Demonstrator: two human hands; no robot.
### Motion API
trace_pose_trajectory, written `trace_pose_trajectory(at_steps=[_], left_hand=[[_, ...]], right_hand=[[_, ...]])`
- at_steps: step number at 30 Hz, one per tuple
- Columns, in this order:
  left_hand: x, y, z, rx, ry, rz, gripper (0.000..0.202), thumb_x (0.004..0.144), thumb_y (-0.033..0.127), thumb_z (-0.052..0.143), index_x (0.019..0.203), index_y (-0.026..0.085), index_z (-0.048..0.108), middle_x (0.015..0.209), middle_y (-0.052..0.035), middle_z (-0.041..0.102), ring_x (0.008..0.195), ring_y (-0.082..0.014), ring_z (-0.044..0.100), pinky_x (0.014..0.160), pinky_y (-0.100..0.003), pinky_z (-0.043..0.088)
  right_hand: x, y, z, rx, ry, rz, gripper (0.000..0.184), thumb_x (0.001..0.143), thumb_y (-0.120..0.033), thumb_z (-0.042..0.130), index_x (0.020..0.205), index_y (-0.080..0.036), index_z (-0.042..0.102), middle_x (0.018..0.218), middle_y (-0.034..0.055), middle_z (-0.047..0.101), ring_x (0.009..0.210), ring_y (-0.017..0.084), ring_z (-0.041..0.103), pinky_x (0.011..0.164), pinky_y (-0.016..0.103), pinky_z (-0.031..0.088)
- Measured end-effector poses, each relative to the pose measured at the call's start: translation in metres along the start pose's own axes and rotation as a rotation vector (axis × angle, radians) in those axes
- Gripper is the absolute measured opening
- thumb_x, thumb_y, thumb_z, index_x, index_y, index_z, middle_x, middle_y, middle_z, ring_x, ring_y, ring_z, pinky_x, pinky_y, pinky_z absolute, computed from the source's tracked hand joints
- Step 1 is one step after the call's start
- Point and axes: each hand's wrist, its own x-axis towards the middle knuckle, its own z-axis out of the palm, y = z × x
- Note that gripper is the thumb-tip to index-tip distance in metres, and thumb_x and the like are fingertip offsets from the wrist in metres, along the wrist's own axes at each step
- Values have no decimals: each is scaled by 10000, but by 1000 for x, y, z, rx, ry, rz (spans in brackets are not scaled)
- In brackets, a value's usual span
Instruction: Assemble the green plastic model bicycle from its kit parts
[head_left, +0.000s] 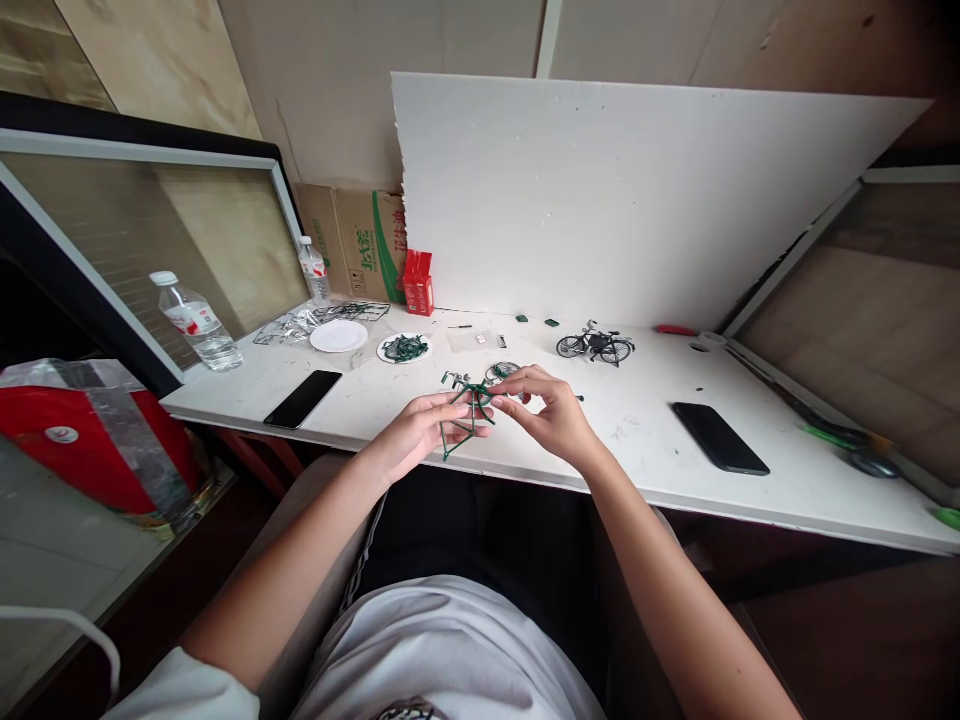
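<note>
Over the table's front edge, my left hand point(420, 428) has its fingers closed on a green model bicycle frame point(459, 432) made of thin tubes. My right hand point(546, 410) pinches at the upper right part of the same frame with thumb and forefinger; whether a smaller part sits in that pinch cannot be made out. Just behind the hands lie a small spoked wheel point(501, 371) and a model handlebar point(454, 379), partly covered. A finished-looking black model bicycle point(595, 345) stands farther back on the right.
On the white table point(600, 430) are a plate of green parts point(406, 348), a white plate point(338, 336), a phone point(303, 399) on the left, another phone point(720, 438) on the right, and a water bottle point(196, 322). Behind stand a red box point(418, 283) and a white board point(600, 200).
</note>
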Motion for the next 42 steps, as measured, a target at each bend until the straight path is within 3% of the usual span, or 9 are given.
trace_pose_trajectory(at_steps=[4, 8, 13, 18, 26, 30, 35, 42], left_hand=[[3, -7, 0, 119, 127, 53, 473, 867, 495, 848, 1181, 145, 792, 1247, -168, 772, 1075, -274, 761, 908, -324, 480], [5, -13, -4, 112, 211, 93, 459, 808, 502, 899, 1087, 145, 821, 1110, -143, 804, 994, -246, 759, 871, -323, 494], [3, -15, -5, 125, 218, 99, 449, 775, 490, 921, 1036, 135, 836, 1037, -145, 814, 955, -234, 748, 876, -338, 519], [-1, -17, -3, 142, 226, 71, 428, 770, 468, 928, 1030, 139, 846, 1021, -139, 811, 925, -211, 744, 839, -312, 513], [-1, -18, -4, 127, 300, 90, 401, 687, 412, 985, 954, 146, 850, 1003, -122, 810, 897, -214, 753, 768, -292, 497], [0, -17, -9, 155, 360, 22, 426, 656, 419, 1002, 958, 161, 847, 987, -110, 811, 888, -208, 753, 747, -277, 480], [2, -18, -11, 145, 313, -29, 445, 660, 432, 998, 974, 160, 839, 1028, -131, 811, 981, -240, 748, 778, -292, 491], [9, -26, -10, 162, 308, -12, 448, 664, 431, 997, 991, 166, 843, 980, -119, 812, 908, -201, 728, 809, -303, 502]], right_hand=[[0, -2, 2, 2, -36, -10, 253, 985, -478, 736, 1110, -281, 835, 1043, 90, 798, 1017, 253, 694, 778, 388, 565], [-1, -5, 3, 17, -56, -20, 264, 958, -487, 767, 1099, -273, 829, 1054, 89, 802, 1025, 255, 707, 861, 413, 589], [-3, -11, 3, 47, -30, 20, 333, 911, -495, 820, 1155, -269, 798, 1146, 87, 802, 1068, 261, 729, 923, 412, 586], [-5, -12, 8, 57, -41, 11, 254, 1004, -464, 712, 1109, -256, 813, 1083, 86, 810, 1032, 248, 728, 927, 408, 579], [-5, -12, 11, 72, -70, 41, 244, 1012, -449, 700, 1032, -236, 817, 1059, 88, 809, 1003, 231, 731, 856, 356, 568], [-6, -11, 15, 57, -82, 81, 248, 1005, -449, 708, 1005, -226, 816, 1059, 83, 810, 994, 222, 727, 779, 319, 544], [-5, -7, 18, 61, -106, 110, 228, 995, -426, 724, 944, -219, 804, 1031, 62, 813, 955, 201, 722, 756, 302, 516], [-2, 1, 18, 98, -129, 115, 229, 984, -439, 733, 985, -222, 805, 1056, 61, 816, 963, 203, 738, 774, 300, 536]])
